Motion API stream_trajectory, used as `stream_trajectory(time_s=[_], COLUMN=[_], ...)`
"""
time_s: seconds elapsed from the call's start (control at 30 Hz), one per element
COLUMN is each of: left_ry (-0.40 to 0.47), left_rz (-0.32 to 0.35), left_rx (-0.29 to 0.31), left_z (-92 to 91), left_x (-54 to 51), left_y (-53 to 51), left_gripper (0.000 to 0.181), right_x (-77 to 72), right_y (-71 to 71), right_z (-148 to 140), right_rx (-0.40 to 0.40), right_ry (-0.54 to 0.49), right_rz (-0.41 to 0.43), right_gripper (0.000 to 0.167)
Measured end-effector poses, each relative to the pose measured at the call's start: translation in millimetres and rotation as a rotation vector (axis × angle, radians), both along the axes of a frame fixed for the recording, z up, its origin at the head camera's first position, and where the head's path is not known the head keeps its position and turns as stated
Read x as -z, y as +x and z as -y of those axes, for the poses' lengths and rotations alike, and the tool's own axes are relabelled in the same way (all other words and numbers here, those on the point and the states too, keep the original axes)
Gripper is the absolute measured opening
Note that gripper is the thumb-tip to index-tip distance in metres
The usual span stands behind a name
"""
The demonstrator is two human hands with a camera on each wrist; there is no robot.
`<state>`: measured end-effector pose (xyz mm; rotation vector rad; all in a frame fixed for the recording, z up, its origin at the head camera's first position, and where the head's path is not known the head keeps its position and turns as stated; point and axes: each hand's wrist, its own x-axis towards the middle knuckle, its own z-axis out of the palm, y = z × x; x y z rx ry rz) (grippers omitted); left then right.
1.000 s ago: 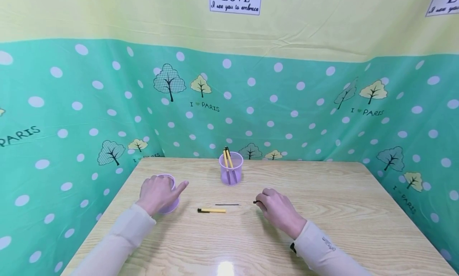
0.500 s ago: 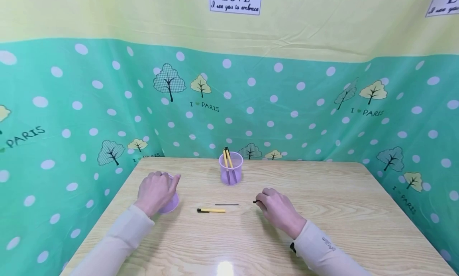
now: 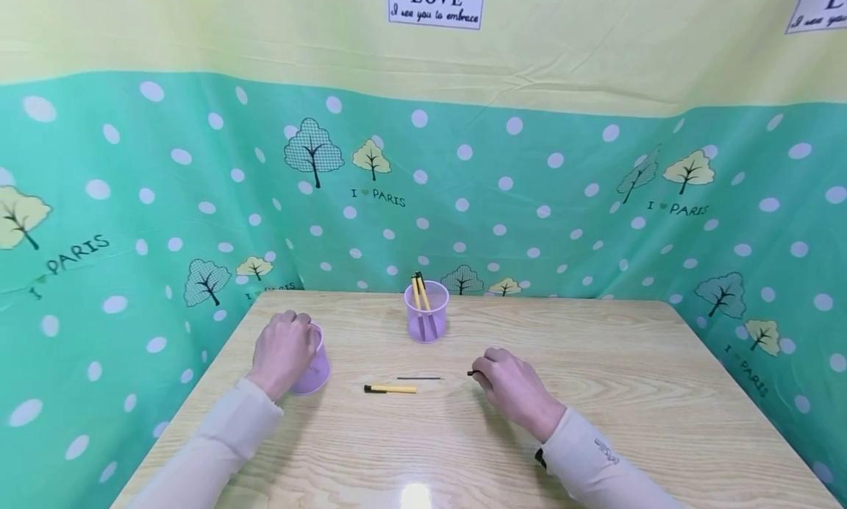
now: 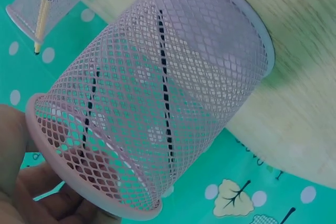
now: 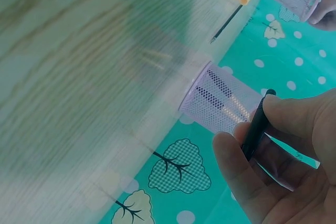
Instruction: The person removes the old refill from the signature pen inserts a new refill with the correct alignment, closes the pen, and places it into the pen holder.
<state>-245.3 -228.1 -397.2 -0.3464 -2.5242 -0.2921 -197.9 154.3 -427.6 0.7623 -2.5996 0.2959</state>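
Note:
At the table's left, my left hand (image 3: 283, 354) holds the rim of a purple mesh pen holder (image 3: 314, 373), thumb and fingers round it. Two thin dark rods (image 4: 166, 95) show through its mesh in the left wrist view. My right hand (image 3: 516, 391) pinches a short black pen tube (image 5: 256, 129) between thumb and fingers, just over the table on the right. Between the hands lie a thin dark pen refill (image 3: 419, 378) and, nearer me, a yellow pen barrel (image 3: 397, 389) with a black end and clip. Parts of the left fingers are hidden in the head view.
A second purple mesh pen holder (image 3: 442, 307) stands upright at the middle back with two yellow pens (image 3: 423, 292) in it. The wooden table (image 3: 569, 332) meets a green dotted curtain (image 3: 529, 251) at the back and sides.
My left thumb, stretched out earlier, has come in to the left pen holder's rim, and the hand has shifted slightly left. The right hand stays put with the black tube.

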Motion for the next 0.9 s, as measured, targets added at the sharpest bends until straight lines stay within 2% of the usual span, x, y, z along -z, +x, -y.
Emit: stream_trajectory(time_s=[0.43,0.63,0.9], left_ry=[0.082,0.09,0.094], left_rz=[-0.008,0.004,-0.038], left_rx=[0.024,0.041,0.094], left_z=[-0.7,-0.8,-1.3], left_x=[-5.0,-5.9,-7.8], left_y=[-0.7,-0.3,-1.4], left_gripper=[0.021,0.024,0.019], right_x=[-0.1,-2.0,-2.6], right_y=[0.0,0.1,-0.4], right_z=[-1.2,-0.7,-0.1], right_rx=[0.005,-0.002,0.001], right_ry=[-0.01,-0.019,-0.02], right_rz=[0.005,0.01,0.014], right_gripper=[0.005,0.005,0.003])
